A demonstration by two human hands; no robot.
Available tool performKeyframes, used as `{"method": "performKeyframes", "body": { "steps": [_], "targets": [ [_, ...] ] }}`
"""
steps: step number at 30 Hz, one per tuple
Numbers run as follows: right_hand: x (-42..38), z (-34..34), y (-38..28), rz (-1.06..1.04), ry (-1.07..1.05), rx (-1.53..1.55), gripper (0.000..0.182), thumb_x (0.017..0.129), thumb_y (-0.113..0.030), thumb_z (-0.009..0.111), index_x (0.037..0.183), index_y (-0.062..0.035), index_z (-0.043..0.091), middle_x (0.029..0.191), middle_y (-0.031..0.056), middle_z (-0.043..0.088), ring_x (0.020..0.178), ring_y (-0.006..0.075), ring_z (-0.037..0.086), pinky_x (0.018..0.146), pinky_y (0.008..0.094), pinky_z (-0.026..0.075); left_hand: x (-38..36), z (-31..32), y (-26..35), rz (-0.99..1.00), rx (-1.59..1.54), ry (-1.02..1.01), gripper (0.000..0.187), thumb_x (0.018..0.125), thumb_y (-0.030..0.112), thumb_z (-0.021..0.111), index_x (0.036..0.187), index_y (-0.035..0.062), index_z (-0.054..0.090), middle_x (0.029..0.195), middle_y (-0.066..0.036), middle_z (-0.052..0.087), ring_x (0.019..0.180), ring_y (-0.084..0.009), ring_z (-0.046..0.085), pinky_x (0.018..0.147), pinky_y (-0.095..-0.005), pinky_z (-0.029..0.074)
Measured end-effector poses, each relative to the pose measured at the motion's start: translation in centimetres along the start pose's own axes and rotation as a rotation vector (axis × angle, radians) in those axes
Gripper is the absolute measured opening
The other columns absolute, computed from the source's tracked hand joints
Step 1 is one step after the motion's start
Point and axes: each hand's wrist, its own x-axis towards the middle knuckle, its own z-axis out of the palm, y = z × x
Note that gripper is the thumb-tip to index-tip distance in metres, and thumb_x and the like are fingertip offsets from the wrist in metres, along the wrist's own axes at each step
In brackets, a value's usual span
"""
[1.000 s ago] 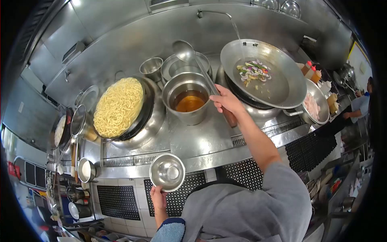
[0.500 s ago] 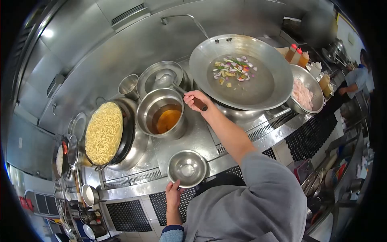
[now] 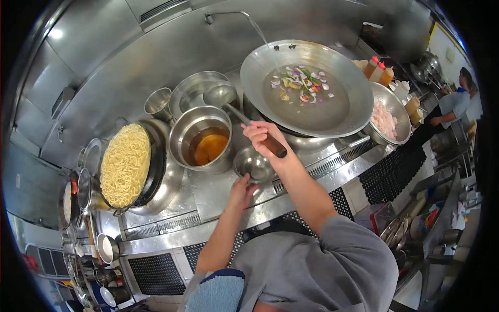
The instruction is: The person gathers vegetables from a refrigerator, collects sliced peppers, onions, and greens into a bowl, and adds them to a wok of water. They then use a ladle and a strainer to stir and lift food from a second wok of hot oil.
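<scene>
My right hand [image 3: 264,138] is wrapped round the handle of a ladle [image 3: 219,94] with a dark wooden grip. The ladle's scoop hangs over a wide steel basin [image 3: 179,88] at the back. My left hand [image 3: 242,192] grips the near rim of a small steel bowl [image 3: 252,161] low over the counter, partly behind my right forearm. Left of that bowl stands a deep steel pot [image 3: 176,136] with amber liquid inside. Behind my right hand, a large wok [image 3: 353,83] holds cloudy liquid with sliced onion and vegetable pieces.
A heap of yellow noodles [image 3: 125,166] sits on a dark pan at left. A perforated bowl [image 3: 397,112] of pale meat pieces stands right of the wok, near sauce bottles [image 3: 385,77]. A tap [image 3: 254,26] reaches over the wok. Another person [image 3: 452,106] stands at far right.
My left hand has carried the small bowl from the counter's front edge up and to the right, beneath my right hand. The ladle has lifted slightly and shifted right.
</scene>
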Motion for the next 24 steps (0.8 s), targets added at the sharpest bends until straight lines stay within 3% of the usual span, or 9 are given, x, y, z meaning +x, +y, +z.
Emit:
{"method": "performKeyframes", "body": {
  "steps": [11,13,16,20,24],
  "targets": [
    [-14.4,-2.8,3.0,-0.022,0.113,-0.099,0.02,0.095,-0.007,0.046,0.112,0.0035,0.045,0.078,0.0017,0.045,0.048,0.004,0.042,0.039,0.0193,0.033,9.0,1.8,-0.6,0.03,-0.126,0.106,0.016,0.088,0.008,0.059,0.102,0.0027,0.053,0.095,-0.007,0.052,0.089,-0.0188,0.055,0.082,-0.0379,0.058],
    [-16.6,-2.5,3.5,-0.031,0.192,-0.232,0.012,0.095,-0.011,0.047,0.103,-0.0014,0.047,0.073,-0.0003,0.043,0.048,0.0039,0.04,0.038,0.0195,0.031,10.2,1.7,-0.8,0.025,-0.157,0.099,0.018,0.089,0.007,0.058,0.104,0.0022,0.049,0.095,-0.009,0.05,0.09,-0.021,0.056,0.078,-0.0391,0.059],
    [-19.1,-2.8,3.9,-0.065,0.243,-0.592,0.01,0.095,-0.016,0.049,0.092,-0.0084,0.043,0.068,-0.0031,0.04,0.05,0.0032,0.04,0.037,0.0195,0.029,10.0,2.0,-1.1,0.055,-0.168,0.147,0.014,0.087,0.003,0.057,0.1,0.0005,0.052,0.092,-0.009,0.052,0.09,-0.0217,0.055,0.084,-0.043,0.058],
    [-21.4,-2.5,5.4,-0.234,0.529,-0.965,0.046,0.091,-0.012,0.055,0.132,-0.0017,0.036,0.072,-0.0024,0.04,0.049,0.002,0.037,0.036,0.0179,0.032,9.1,2.5,-1.5,0.05,-0.19,0.19,0.01,0.085,-0.001,0.056,0.094,0.0,0.051,0.092,-0.009,0.052,0.092,-0.022,0.054,0.089,-0.0465,0.055],
    [-23.6,-4.0,4.5,-0.179,0.564,-1.332,0.066,0.089,-0.008,0.057,0.144,0.0005,0.022,0.071,0.0004,0.046,0.046,0.0061,0.041,0.037,0.0219,0.038,8.4,3.1,-2.1,0.049,-0.199,0.194,0.012,0.084,-0.003,0.056,0.093,0.0011,0.049,0.091,-0.01,0.052,0.093,-0.0229,0.055,0.09,-0.0465,0.055]
  ]
}}
